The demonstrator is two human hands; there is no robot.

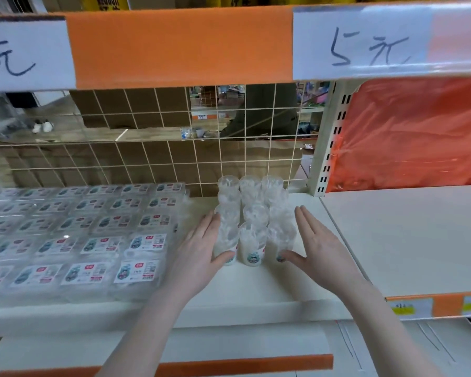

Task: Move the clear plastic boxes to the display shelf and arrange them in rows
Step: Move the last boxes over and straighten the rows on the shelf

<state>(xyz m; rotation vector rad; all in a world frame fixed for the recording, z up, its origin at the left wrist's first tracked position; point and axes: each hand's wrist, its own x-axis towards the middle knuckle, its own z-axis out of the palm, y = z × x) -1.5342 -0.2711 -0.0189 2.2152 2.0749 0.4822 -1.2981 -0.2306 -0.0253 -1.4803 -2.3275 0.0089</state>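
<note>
The white display shelf (256, 284) spans the view under a wire grid back (174, 148), with flat labelled packs (74, 235) filling its 9 o'clock side. At centre, clear plastic boxes (252, 213) stand upright in three rows running toward 12 o'clock. The left hand (199, 254) and right hand (318, 248), fingers straight, press the block's 9 and 3 o'clock flanks, thumbs on the front boxes.

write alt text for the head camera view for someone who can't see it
Two open hands, left hand and right hand, press flat against either side of a block of clear round plastic boxes standing in three rows on a white display shelf. Flat clear labelled packs lie in rows to the left, a wire grid stands behind, and handwritten price signs hang above.
</note>
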